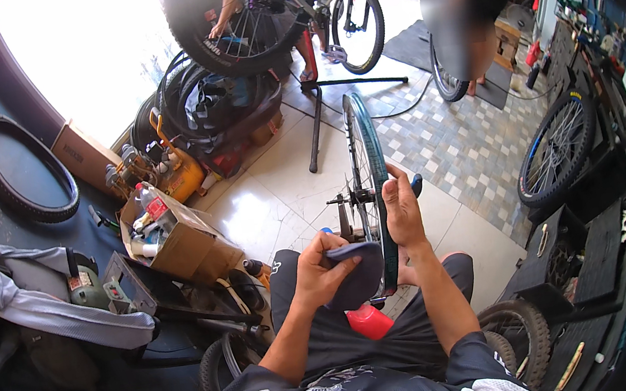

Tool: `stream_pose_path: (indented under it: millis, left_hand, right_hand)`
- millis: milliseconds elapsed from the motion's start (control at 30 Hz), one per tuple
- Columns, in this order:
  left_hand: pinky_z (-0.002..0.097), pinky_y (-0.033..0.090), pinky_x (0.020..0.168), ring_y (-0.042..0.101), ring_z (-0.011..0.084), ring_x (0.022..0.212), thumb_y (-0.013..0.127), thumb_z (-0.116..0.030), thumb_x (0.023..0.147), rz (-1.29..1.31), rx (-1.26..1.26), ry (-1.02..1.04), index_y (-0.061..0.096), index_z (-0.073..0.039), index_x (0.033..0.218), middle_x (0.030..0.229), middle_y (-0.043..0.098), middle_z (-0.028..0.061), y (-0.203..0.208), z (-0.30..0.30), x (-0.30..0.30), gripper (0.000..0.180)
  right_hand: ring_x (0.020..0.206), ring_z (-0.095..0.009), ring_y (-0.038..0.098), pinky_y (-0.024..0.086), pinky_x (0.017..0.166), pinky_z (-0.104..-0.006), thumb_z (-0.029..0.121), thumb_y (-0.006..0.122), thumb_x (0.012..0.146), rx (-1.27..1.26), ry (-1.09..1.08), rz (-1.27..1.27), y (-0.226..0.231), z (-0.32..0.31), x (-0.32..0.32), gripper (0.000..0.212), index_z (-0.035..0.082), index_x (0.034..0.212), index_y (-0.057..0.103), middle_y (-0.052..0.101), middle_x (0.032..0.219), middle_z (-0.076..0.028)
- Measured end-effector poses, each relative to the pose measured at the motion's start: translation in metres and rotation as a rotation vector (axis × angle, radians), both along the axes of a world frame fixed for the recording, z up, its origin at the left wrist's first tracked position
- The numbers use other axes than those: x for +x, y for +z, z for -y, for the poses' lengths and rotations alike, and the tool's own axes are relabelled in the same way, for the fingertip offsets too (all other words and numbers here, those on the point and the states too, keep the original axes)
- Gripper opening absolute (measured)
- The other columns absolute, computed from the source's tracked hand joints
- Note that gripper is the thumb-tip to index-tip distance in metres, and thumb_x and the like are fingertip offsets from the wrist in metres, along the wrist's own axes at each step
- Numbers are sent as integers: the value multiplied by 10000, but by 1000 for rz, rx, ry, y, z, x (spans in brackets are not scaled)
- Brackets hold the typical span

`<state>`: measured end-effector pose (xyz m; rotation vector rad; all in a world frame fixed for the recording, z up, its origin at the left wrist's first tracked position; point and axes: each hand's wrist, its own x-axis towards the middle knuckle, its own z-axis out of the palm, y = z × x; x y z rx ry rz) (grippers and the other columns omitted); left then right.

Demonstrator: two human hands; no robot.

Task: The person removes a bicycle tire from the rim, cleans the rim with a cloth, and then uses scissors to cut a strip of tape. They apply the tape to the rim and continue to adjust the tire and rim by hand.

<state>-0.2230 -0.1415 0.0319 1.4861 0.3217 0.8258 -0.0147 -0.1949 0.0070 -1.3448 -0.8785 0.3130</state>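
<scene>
Head view: the wheel (370,149) stands upright and nearly edge-on at the centre of the frame, between the 2 hands. The right hand (404,213), right of centre, lies against the tyre with its fingers stretched out rather than wrapped round; how hard it presses cannot be told. The left hand (319,270), just below centre, pinches a dark cloth (360,274) that hangs in front of the wheel's lower part.

If the wheel turned, its spokes could catch the loose edge of the cloth and drag the fingers in. A lopsided push from the right palm could shift the wheel sideways if its mount is slack, which is too small to judge.

As for writing, the bike (262,2) at the top of the frame has pale lettering on its tyre. The other wheel (559,145), at the right, shows yellow lettering. The shirt (337,389), bottom centre, bears a pale print, the carton (85,157) at the left faint print, and the bottle (156,207) a red label.
</scene>
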Motion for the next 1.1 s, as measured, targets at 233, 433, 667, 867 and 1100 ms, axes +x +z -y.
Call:
stream_pose_path:
  millis: [233, 433, 667, 867, 1100]
  left_hand:
    - [244, 516, 836, 617, 80, 951, 656, 31, 965, -114, -74, -1, 614, 14, 1100, 1056, 668, 49, -2, -3, 24, 143]
    - [285, 554, 895, 683, 130, 1001, 687, 5, 936, -171, 111, 101, 690, 6, 1147, 1057, 727, 70, -12, -5, 60, 211]
    - [336, 531, 743, 654, 214, 800, 778, -106, 846, -241, 281, 279, 661, -5, 996, 892, 664, 120, -2, -1, 87, 215]
    - [365, 502, 756, 602, 262, 817, 771, -152, 816, -319, 416, 304, 630, 12, 912, 889, 584, 125, 11, -7, 96, 237]
    - [387, 494, 797, 590, 308, 879, 736, -146, 803, -340, 352, 235, 619, 17, 909, 931, 566, 154, 19, -13, 100, 227]
  right_hand:
    - [917, -106, 643, 514, 869, -246, 478, 422, 1137, 101, 88, -150, -5, 0, -8, 616, -20, 1498, 456, 666, 1079, -46]
    - [917, -95, 635, 524, 846, -237, 463, 427, 1140, 102, 95, -149, -26, -1, -5, 616, -25, 1515, 433, 655, 1141, -72]
    - [1051, -170, 644, 523, 929, -297, 485, 385, 1143, 137, 71, -145, -28, 1, -2, 635, -32, 1503, 461, 636, 1278, -149]
    - [915, -109, 684, 549, 797, -233, 555, 316, 1136, 208, 183, -273, -25, 0, -1, 713, -33, 1524, 427, 703, 1060, -85]
    - [815, -64, 642, 503, 713, -207, 581, 317, 1129, 224, 174, -355, -25, 0, 0, 744, -32, 1537, 426, 685, 940, -30]
